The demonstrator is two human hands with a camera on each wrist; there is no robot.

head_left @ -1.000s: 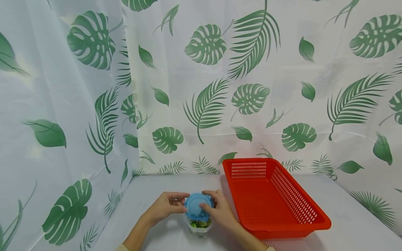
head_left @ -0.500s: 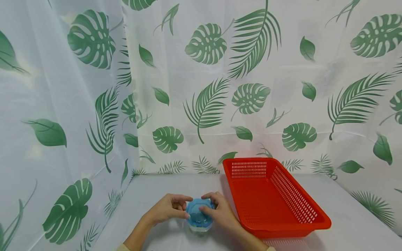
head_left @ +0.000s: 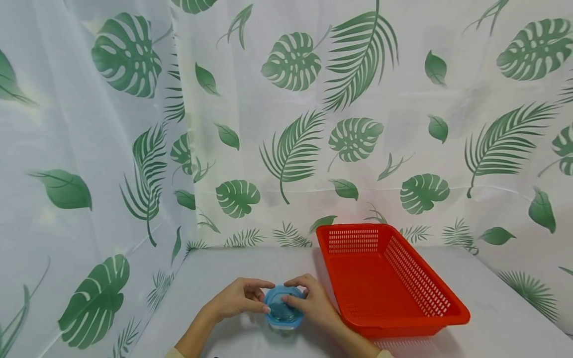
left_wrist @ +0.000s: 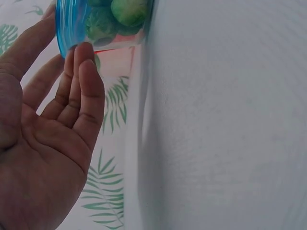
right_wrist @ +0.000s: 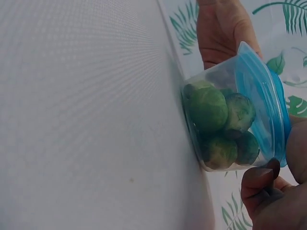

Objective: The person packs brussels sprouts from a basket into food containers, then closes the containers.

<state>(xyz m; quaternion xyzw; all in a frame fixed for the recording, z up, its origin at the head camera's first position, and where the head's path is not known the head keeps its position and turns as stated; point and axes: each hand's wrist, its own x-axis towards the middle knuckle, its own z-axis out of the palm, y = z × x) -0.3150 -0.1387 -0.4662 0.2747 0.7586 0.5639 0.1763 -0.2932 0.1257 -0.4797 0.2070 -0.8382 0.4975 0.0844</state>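
Observation:
A clear plastic food container (right_wrist: 218, 74) stands on the table with a blue lid (head_left: 279, 312) over its top. Through its wall show several green Brussels sprouts (right_wrist: 208, 110). My left hand (head_left: 239, 298) holds the lid's left side, thumb at the near edge and forefinger at the far edge. Its other fingers (left_wrist: 88, 86) bend loosely beside the container. From the right, my right hand (head_left: 315, 303) grips the lid, thumb on top and forefinger at the far rim. A lid corner sticks out near the left hand in the right wrist view.
A big red plastic basket (head_left: 380, 288) with perforated walls stands just right of my right hand. White table surface (head_left: 250, 263) surrounds the container. Leaf-printed curtains (head_left: 286, 149) rise behind the table and along both sides.
The lid has come down from a tilt over the container and now covers the sprouts in the head view. Both hands have moved slightly with it, keeping hold of its edges.

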